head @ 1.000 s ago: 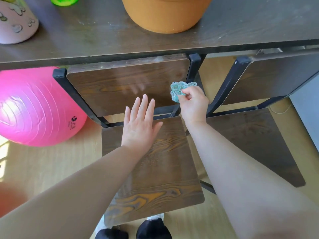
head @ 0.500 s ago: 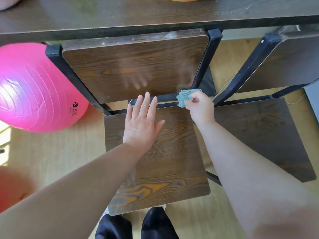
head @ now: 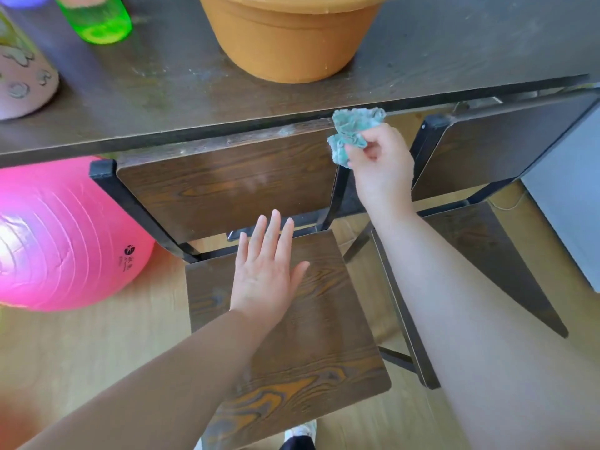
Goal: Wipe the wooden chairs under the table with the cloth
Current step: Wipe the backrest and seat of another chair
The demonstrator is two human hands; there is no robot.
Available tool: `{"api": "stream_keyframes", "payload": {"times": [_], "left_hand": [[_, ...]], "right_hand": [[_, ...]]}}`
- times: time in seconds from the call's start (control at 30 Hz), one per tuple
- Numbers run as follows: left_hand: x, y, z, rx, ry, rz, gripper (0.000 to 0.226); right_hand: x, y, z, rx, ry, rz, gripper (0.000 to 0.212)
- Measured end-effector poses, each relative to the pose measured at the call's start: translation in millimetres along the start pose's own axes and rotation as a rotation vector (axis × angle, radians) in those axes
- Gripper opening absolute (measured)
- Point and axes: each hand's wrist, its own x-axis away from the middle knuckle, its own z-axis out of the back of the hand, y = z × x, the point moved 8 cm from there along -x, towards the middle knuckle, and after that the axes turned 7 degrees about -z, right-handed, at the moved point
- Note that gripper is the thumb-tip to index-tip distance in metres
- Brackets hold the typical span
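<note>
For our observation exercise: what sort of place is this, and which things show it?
Probably a room in a home: wooden chairs drawn up to a dark table holding a tub and a bottle, with a pink ball on the wood floor beside them.

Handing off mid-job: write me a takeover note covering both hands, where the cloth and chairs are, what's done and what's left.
Left hand: open, flat on the near chair's seat.
Right hand: pinches the cloth at the top right corner of that chair's backrest, just under the table edge.
Second chair: beside it to the right, neither hand on it.
Done: unclear; pale smudges show along the backrest's top edge.
Left: probably that top edge, the seat, then the second chair.
</note>
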Motion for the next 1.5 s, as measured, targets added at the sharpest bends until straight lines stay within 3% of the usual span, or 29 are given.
{"api": "stream_keyframes", "payload": {"times": [0.13, 0.37, 0.7, 0.9, 1.13, 1.3, 1.5], "left_hand": [[-1, -7, 1, 0.003, -0.018, 0.015, 0.071], [-2, -23, -18, 0.012, -0.019, 0.029, 0.072], [4, -58, -76, 0.028, -0.155, 0.071, 0.071], [14, -77, -98, 0.041, -0.211, 0.121, 0.07], [23, -96, -98, 0.061, -0.224, 0.181, 0.069], [37, -115, -98, 0.066, -0.222, 0.216, 0.07], [65, -146, -98, 0.078, -0.235, 0.281, 0.071]], "right_hand": [[2, 16, -13, 0.082, -0.026, -0.016, 0.011], [33, 97, -52, 0.152, -0.12, -0.248, 0.014], [54, 179, -109, 0.421, -0.218, -0.457, 0.009], [59, 196, -124, 0.48, -0.2, -0.523, 0.02], [83, 194, -150, 0.519, -0.211, -0.469, 0.022], [98, 170, -185, 0.596, -0.334, -0.302, 0.03], [143, 145, -229, 0.535, -0.464, -0.268, 0.037]]}}
